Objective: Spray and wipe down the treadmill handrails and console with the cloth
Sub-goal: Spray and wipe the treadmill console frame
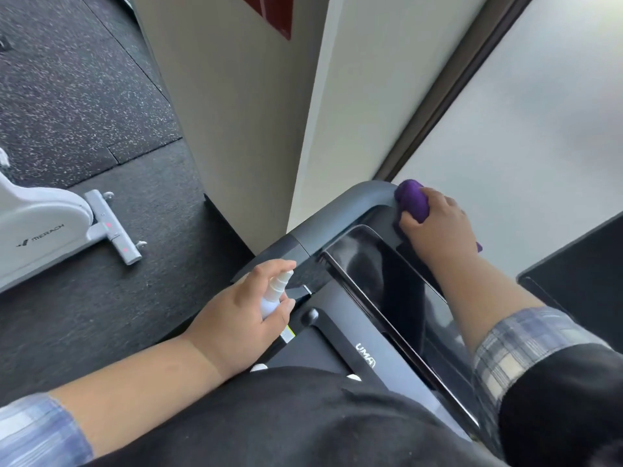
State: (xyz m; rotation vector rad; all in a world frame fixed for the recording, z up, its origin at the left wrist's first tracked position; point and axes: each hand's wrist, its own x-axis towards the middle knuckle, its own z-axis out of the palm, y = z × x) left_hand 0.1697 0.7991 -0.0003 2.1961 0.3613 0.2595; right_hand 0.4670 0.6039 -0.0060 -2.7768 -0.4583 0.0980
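Partly hidden, my right hand (438, 227) grips the cloth (412, 200) on the handrail (337, 217); at 7 o'clock, my left hand (242, 311) grips the half-covered bottle (274, 294).

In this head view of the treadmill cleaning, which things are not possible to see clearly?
- Handrail under the purple cloth: hidden by the cloth and right hand.
- Spray bottle: lower body covered by the left hand; fill level unknown.
- Console screen: dark and reflective, near end cut off by the black clothing.
- White exercise machine: cut off by the left edge.
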